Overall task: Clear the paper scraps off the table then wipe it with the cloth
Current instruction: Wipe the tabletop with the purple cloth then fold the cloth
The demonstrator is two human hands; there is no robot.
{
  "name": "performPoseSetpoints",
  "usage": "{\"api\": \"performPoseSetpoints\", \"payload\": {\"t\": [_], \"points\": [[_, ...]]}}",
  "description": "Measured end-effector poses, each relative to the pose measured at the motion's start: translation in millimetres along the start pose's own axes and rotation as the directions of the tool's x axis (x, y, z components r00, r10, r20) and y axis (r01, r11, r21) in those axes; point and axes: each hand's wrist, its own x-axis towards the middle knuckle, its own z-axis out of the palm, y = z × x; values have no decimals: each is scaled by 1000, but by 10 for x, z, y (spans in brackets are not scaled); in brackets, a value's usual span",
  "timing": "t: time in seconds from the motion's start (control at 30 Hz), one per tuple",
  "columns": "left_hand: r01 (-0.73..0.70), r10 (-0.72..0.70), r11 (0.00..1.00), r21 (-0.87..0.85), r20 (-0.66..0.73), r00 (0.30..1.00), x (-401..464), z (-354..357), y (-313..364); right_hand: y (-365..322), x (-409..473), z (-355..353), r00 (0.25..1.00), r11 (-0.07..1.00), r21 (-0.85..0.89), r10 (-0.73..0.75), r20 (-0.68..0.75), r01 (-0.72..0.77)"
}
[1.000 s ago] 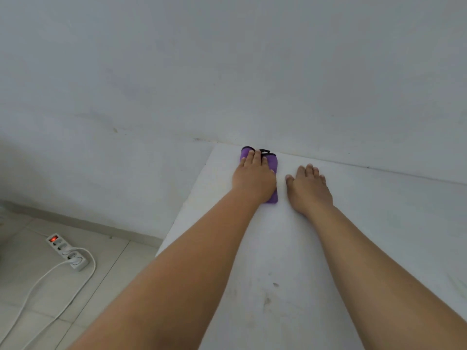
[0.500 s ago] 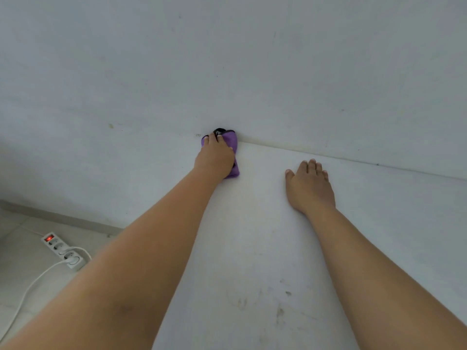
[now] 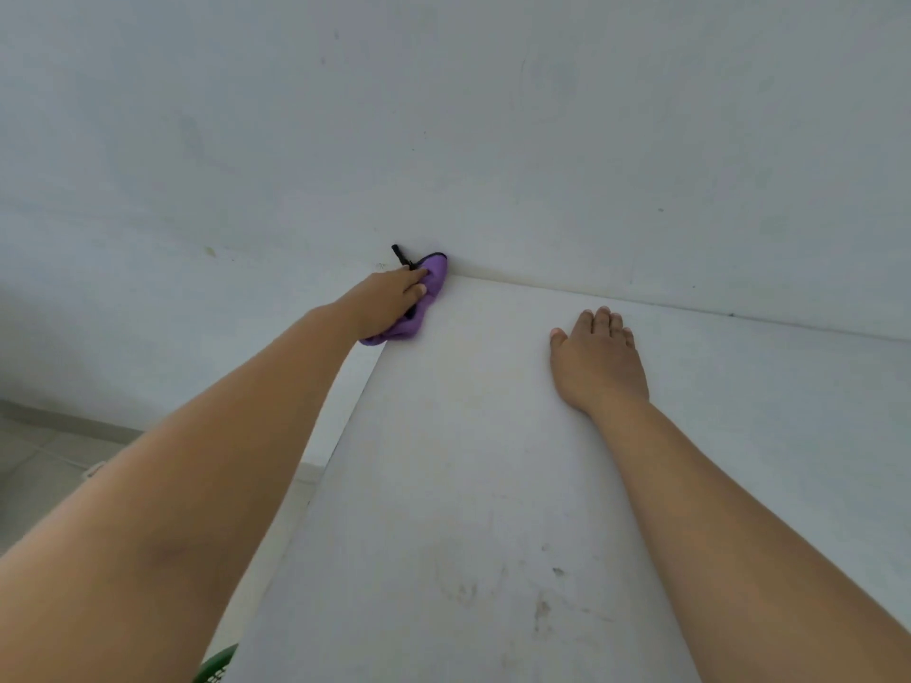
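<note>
Wiping stage at the far-left corner of the worktop [image 3: 493,460]. The left hand [image 3: 389,303] presses a bunched purple cloth [image 3: 429,293] against the corner where the worktop meets the wall [image 3: 493,140]; its fingers curl over the fabric, gripping it, while a black loop or tag on the cloth sticks out toward the wall. The right hand [image 3: 596,357] lies flat on the worktop near the far edge, fingers straight and together, holding nothing, apparently as a brace. No paper scraps are visible on the surface shown, so clearing seems done.

Risks, as judged from this position: part of the cloth overhangs the left edge, so a further leftward stroke could carry it off the worktop and out of the grip. The crumpled cloth offers a small contact face and may skip strips of surface. Grey smudges [image 3: 542,608] near the front edge remain unwiped and could be missed if strokes stay at the far edge. The long reach leaves the weight on the braced right hand, which might slip.
</note>
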Motion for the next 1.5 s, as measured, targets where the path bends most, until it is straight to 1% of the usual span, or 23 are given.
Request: {"api": "performPoseSetpoints", "payload": {"t": [0.07,0.13,0.27,0.37,0.47,0.6,0.77,0.83,0.97,1.07,1.17,1.23,1.3,1.37,1.43,1.5], "points": [[-19,19,1000,6,2,1000,-88,45,43,1,6,2,1000,1000,0,-2,-5,2],[-21,21,1000,-16,-24,999,-191,86,78,1,8,2,1000,1000,3,-2,-4,2],[95,-95,994,-51,1,995,-434,137,56,-3,-24,-29,1000,1000,13,-8,17,8],[138,-138,989,-46,15,990,-714,159,41,-4,-91,-76,998,999,23,-38,50,37],[117,-116,992,-42,14,993,-1058,203,44,-25,-247,-116,994,997,24,-76,80,74],[58,-60,996,-73,-23,998,-1537,249,57,-112,-663,-127,973,979,35,-201,115,199],[-9,8,1000,-16,-49,999,-2053,269,50,-165,-1220,-86,936,944,46,-329,125,326],[-5,3,999,-44,-48,999,-2300,285,42,-179,-1414,-59,922,930,65,-367,123,362],[7,-12,996,-92,-53,999,-2867,322,36,-165,-1726,-55,905,912,81,-410,115,403],[-23,21,998,-51,-36,999,-3292,349,33,-143,-1902,-87,901,907,90,-420,113,411],[-7,3,998,-66,-54,999,-3625,400,-33,-133,-2053,-127,894,902,59,-432,119,428],[-8,8,1000,3,-63,998,-3773,450,-74,-124,-2158,-150,896,901,33,-434,98,433],[-14,19,998,68,-65,998,-3804,475,-82,-110,-2246,-178,902,898,101,-432,8,429],[-15,20,997,70,-63,998,-3749,460,-56,-111,-2316,-206,901,864,259,-426,-77,431],[-14,18,998,64,-59,998,-3645,437,-22,-128,-2376,-248,900,820,378,-421,-113,431],[-19,25,991,130,-47,999,-3511,436,23,-155,-2429,-294,898,781,449,-416,-142,433]]}}
